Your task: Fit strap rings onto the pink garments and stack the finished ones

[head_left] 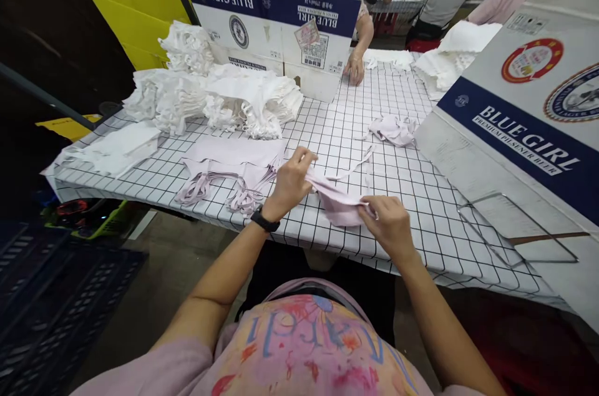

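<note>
My left hand (294, 183), with a black band on the wrist, pinches one end of a pale lilac fabric piece (340, 207). The other end is gripped between the thumb and fingers of my right hand (389, 225). The cloth stretches folded between both hands, just above the table's near edge. Beside my left hand lies a flat stack of lilac fabric pieces (229, 165) with looped straps toward me. A crumpled lilac piece (392, 129) rests farther back on the right, and a thin pale strip (358, 163) lies beyond the held cloth.
White fabric bundles (210, 96) are heaped at back left, near a flat white stack (116, 149). Cartons (281, 28) stand behind and at right (519, 109), with a bent wire frame (515, 231) in front. Another person's hand (355, 68) rests on the checked tablecloth (435, 221).
</note>
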`<state>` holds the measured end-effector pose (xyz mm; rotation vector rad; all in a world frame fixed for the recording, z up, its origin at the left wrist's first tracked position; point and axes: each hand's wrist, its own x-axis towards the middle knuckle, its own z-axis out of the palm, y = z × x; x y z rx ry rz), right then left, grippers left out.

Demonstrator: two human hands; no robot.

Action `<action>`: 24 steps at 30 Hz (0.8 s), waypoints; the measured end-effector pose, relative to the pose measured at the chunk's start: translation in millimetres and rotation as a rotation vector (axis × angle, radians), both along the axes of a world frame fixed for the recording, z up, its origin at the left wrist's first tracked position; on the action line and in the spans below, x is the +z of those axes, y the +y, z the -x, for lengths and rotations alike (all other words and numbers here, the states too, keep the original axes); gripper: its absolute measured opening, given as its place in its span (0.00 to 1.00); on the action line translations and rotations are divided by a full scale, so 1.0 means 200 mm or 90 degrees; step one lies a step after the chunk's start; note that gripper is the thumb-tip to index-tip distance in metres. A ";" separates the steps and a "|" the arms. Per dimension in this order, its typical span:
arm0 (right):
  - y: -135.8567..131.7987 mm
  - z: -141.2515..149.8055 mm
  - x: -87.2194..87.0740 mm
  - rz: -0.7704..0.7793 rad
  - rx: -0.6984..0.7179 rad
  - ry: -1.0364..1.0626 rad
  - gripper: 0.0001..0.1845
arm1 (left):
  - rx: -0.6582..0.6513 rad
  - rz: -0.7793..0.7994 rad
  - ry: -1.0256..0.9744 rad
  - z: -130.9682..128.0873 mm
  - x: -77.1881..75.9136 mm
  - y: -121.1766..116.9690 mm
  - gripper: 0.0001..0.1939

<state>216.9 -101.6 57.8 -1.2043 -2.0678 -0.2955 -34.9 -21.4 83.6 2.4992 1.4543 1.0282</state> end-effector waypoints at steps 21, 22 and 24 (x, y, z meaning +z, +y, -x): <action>-0.02 0.13 0.22 0.131 -0.063 0.434 0.13 | -0.217 0.358 0.017 -0.15 -0.03 -0.01 0.16; -0.02 0.12 0.24 0.171 -0.047 0.468 0.13 | -0.222 0.391 0.018 -0.15 -0.04 0.02 0.12; -0.01 0.08 0.26 0.215 -0.005 0.526 0.12 | -0.240 0.433 -0.040 -0.15 -0.06 0.05 0.08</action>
